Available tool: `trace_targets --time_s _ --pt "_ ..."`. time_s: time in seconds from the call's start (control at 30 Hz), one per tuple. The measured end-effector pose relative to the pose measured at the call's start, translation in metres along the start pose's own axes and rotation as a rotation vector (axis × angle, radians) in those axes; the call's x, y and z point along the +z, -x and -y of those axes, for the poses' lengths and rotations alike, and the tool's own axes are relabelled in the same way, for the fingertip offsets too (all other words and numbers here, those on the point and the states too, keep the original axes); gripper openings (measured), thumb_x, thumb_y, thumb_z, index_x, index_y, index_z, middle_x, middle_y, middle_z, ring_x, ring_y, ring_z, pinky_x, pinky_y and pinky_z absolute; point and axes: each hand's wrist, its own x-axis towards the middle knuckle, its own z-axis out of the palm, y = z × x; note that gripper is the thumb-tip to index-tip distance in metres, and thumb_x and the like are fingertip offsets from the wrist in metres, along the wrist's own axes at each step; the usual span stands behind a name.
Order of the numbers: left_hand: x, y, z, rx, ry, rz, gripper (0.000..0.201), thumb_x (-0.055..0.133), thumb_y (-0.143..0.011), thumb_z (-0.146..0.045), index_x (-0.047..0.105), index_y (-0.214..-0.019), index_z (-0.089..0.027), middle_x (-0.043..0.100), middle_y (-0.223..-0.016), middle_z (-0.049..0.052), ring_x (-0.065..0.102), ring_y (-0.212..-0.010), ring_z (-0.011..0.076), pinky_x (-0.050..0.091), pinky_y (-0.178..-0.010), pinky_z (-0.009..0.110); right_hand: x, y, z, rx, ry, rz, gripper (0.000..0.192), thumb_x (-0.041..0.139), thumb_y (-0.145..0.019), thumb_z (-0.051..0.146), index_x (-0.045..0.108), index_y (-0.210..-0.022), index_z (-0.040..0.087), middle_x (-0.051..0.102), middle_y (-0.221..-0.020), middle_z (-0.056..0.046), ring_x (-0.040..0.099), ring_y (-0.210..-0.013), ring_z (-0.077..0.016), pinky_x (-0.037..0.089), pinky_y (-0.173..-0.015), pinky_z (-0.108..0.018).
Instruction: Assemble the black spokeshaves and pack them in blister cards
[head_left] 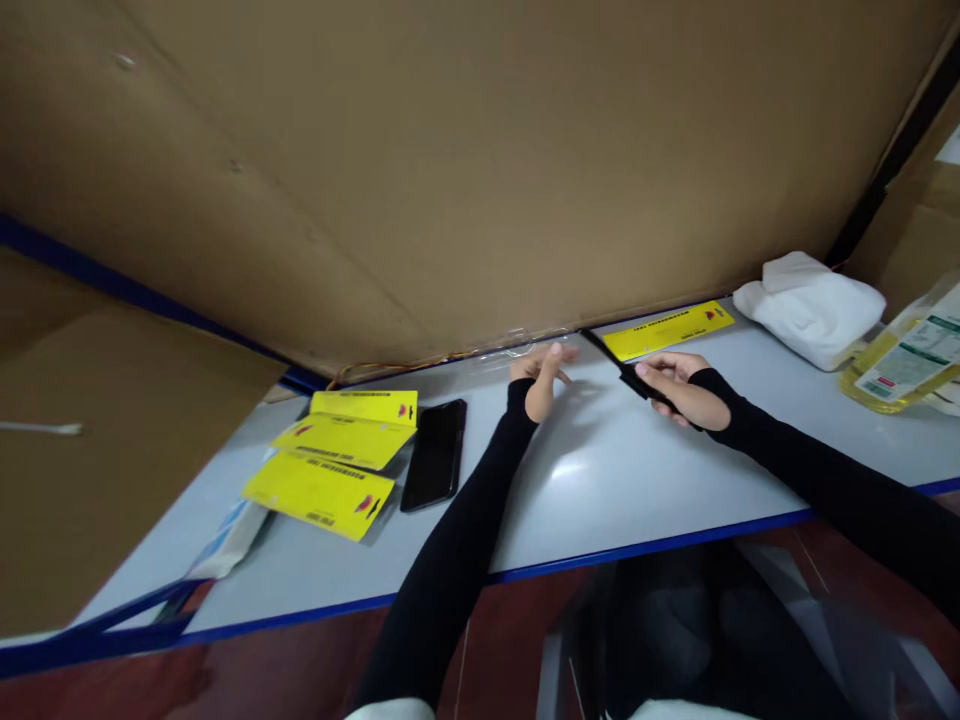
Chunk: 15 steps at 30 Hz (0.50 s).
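Observation:
My right hand (688, 390) is closed around the handle end of a long, narrow black tool (602, 352). The tool points up and left, away from me, and its exact kind is not clear. Just left of its tip, my left hand (543, 380) is open with its fingers apart, slightly blurred and holding nothing. Behind that hand, a clear plastic blister pack (495, 356) lies along the back edge of the table. A yellow printed card (669, 331) lies flat behind my right hand.
Several yellow cards (322, 493) overlap on the white table (600, 510) at left, beside a black phone (435, 455). A white cloth bundle (810, 308) and a bottle of yellow liquid (904, 355) stand at right. A tall cardboard panel (480, 180) closes off the back.

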Motion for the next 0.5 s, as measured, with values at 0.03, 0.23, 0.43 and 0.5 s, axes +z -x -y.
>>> trace_targets --time_s 0.03,0.23,0.43,0.5 --pt "-0.014 -0.013 0.009 0.050 -0.259 -0.085 0.048 0.063 -0.094 -0.060 0.082 -0.091 -0.016 0.077 -0.107 0.018 0.072 -0.100 0.0324 0.061 -0.078 0.044 -0.002 -0.001 0.003 0.029 -0.031 -0.030 0.044 0.085 -0.082 0.052 0.060 -0.096 0.019 0.061 -0.066 0.003 0.047 -0.040 -0.0072 0.030 -0.028 -0.020" --pt "-0.066 -0.051 0.043 -0.050 -1.032 -0.102 0.052 0.057 -0.096 -0.029 0.062 -0.147 -0.018 0.058 -0.152 0.018 0.049 -0.139 0.0383 0.039 -0.117 0.055 -0.006 -0.004 0.004 0.121 -0.021 -0.069 0.038 0.080 -0.087 0.049 0.056 -0.094 0.021 0.053 -0.049 0.008 0.038 -0.032 -0.0068 0.029 -0.026 -0.019" --pt "-0.054 -0.048 0.045 -0.099 -1.084 -0.017 0.071 0.070 -0.086 -0.039 0.056 -0.154 -0.022 0.054 -0.151 0.020 0.047 -0.136 0.0432 0.039 -0.109 0.055 -0.003 -0.004 -0.004 0.088 -0.015 -0.038 0.061 0.091 -0.064 0.064 0.057 -0.094 0.022 0.053 -0.052 0.009 0.043 -0.035 -0.0081 0.029 -0.025 -0.019" --pt "-0.049 -0.048 0.040 -0.103 -1.086 -0.003 0.070 0.075 -0.081 -0.040 0.061 -0.148 -0.023 0.053 -0.147 0.021 0.046 -0.136 0.0439 0.038 -0.109 0.055 -0.004 -0.006 -0.007 0.079 -0.013 -0.040 0.062 0.091 -0.062 0.065 0.058 -0.093 0.022 0.054 -0.053 0.008 0.044 -0.036 -0.0086 0.030 -0.025 -0.019"
